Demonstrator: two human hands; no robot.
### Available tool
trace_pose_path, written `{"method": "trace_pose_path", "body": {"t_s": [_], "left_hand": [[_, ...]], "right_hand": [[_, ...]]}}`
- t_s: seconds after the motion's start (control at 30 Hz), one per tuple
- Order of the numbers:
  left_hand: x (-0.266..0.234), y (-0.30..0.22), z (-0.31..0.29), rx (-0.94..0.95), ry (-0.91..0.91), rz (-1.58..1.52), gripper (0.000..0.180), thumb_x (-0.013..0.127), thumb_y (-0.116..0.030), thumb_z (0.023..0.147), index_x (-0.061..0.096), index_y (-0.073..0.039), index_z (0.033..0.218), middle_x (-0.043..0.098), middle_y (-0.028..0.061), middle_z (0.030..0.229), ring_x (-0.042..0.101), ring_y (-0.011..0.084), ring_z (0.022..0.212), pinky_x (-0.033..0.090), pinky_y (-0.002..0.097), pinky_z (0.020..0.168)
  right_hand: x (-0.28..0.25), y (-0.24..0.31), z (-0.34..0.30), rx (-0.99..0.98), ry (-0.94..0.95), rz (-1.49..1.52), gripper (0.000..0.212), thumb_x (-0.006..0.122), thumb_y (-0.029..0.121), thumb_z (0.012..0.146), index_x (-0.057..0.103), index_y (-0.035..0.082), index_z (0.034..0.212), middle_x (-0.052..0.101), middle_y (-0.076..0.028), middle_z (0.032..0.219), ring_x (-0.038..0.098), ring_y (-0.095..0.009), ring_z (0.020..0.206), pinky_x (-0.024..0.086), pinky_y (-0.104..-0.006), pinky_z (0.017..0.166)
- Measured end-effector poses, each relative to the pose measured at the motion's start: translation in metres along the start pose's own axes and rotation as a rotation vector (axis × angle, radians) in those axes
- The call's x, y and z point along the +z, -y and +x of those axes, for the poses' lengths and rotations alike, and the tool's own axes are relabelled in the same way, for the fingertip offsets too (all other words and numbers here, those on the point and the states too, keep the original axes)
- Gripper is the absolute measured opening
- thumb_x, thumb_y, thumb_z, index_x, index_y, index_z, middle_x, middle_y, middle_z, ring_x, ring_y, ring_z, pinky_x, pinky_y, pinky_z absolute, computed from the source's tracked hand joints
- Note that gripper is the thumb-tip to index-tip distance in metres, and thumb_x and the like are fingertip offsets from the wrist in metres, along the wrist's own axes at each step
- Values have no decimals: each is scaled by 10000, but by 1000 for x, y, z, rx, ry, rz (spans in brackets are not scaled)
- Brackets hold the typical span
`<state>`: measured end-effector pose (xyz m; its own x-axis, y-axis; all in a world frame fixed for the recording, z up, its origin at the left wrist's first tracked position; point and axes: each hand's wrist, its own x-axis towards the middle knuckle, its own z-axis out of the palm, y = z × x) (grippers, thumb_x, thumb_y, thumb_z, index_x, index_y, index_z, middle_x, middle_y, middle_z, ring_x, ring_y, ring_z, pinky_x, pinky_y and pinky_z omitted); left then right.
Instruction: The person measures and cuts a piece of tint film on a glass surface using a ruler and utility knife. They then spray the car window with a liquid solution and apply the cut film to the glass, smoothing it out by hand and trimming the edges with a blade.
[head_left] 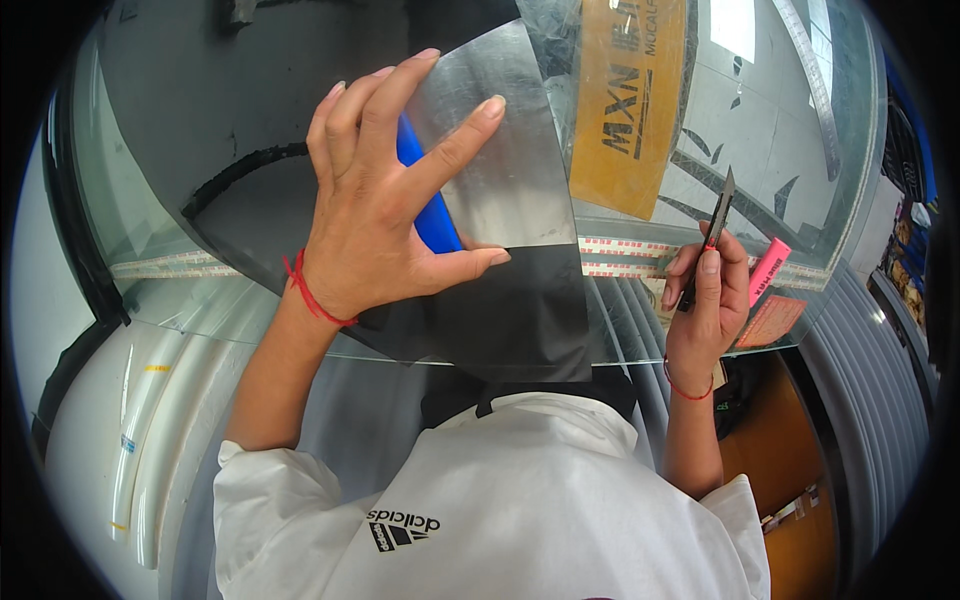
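My left hand spreads its fingers over a wide metal scraper with a blue handle and grips it. The fingertips and thumb reach past the handle onto the blade or its edges. Under the scraper lies a dark sheet of film on a glass-topped table, partly covered by that hand. Right of the film, my right hand is closed around a slim black utility knife, its blade extended and pointing away from me. The knife is apart from the film.
Past the scraper's right edge lies a yellow translucent sheet. Beside my right hand are a pink squeegee and an orange-red card. Dark film scraps and a clear ruler lie farther right. Pale rolls stand at lower left.
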<state>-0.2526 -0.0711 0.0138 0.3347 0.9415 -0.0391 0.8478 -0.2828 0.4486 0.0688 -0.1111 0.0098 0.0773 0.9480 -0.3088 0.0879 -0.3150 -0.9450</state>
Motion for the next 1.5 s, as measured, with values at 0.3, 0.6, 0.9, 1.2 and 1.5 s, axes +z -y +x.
{"method": "trace_pose_path", "body": {"t_s": [0.3,0.6,0.9,1.2,1.5], "left_hand": [[-1,0,0,-7,16,5,994,908,-587,578,668,-237,1477,384,214,1638,374,413,1431,253,547,1199],[1,1,-1,-2,14,11,994,904,-611,588,668,-239,1479,380,213,1639,373,417,1425,258,549,1196],[2,2,0,6,5,16,976,886,-643,613,672,-233,1473,389,219,1632,389,416,1414,263,546,1187],[3,1,0,4,3,35,967,875,-640,613,676,-234,1467,401,224,1624,408,408,1409,264,551,1187],[2,1,0,0,10,50,973,839,-685,639,658,-240,1485,407,230,1623,420,414,1410,257,574,1199]], "right_hand": [[-2,-3,1,-18,12,11,276,483,155,1155,589,-7,1352,541,-17,723,474,-74,610,401,-234,565],[-2,-3,0,-6,13,9,277,472,154,1156,588,-10,1347,545,-23,717,471,-75,605,399,-235,559],[-1,2,1,50,-18,26,244,471,131,1137,593,-13,1293,556,-42,719,485,-87,601,401,-239,552],[23,30,9,63,27,-199,246,562,78,1071,591,-22,1294,672,-40,728,584,-96,597,464,-238,577],[80,20,49,-543,295,-718,519,710,-19,848,661,-26,1365,607,-72,631,605,-253,520,466,-359,534]]}}
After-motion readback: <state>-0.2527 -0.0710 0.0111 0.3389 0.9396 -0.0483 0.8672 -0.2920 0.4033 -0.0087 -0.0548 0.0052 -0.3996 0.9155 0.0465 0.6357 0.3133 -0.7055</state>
